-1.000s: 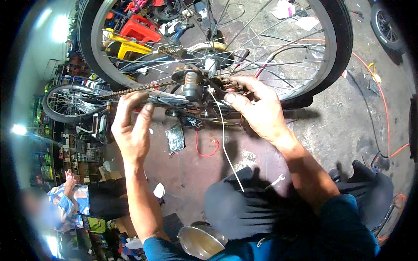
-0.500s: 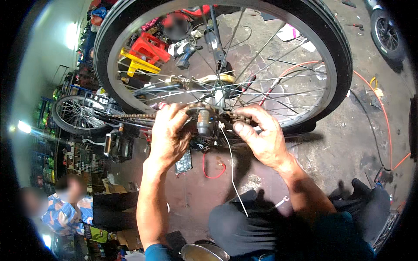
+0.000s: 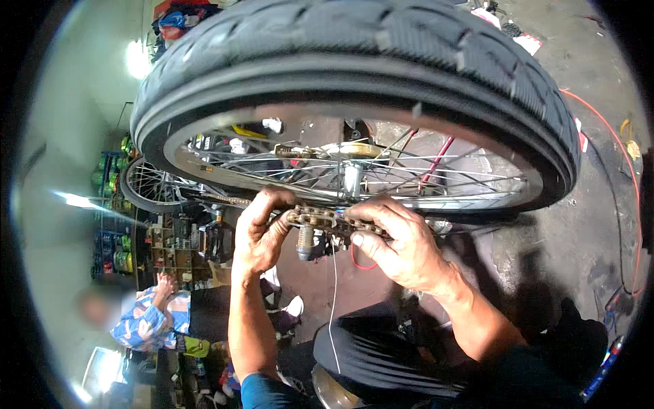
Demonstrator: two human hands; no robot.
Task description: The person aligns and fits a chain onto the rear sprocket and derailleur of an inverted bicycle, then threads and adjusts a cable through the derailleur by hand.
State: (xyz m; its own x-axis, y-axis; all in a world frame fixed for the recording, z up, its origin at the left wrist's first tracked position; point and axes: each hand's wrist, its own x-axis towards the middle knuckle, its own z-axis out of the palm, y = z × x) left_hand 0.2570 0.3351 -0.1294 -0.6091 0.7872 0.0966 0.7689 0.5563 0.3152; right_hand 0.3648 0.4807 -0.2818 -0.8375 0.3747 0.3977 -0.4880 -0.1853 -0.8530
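Observation:
A bicycle wheel with a thick black tire (image 3: 385, 75) fills the upper middle, with steel spokes around a silver hub (image 3: 352, 178). Below the hub are a greasy chain and sprocket (image 3: 315, 218) and a ribbed cylindrical part (image 3: 305, 242). My left hand (image 3: 262, 235) has curled fingers gripping the chain at the sprocket's left. On the right, my right hand (image 3: 402, 249) grips the chain near the derailleur (image 3: 364, 228) with thumb and fingers. A thin white cable (image 3: 334, 300) hangs from there down across my dark-trousered knee (image 3: 368, 347).
A person in a patterned shirt (image 3: 146, 320) is at the lower left. Behind are another bicycle (image 3: 143, 187) and shelves of parts (image 3: 116, 249). An orange hose (image 3: 630, 170) and black cable lie on the right floor; a metal bowl (image 3: 327, 388) is below me.
The wheel has tilted toward me, showing more tread. My left hand, apart from the chain a second ago, has moved right onto it. Both hands now sit lower in the view.

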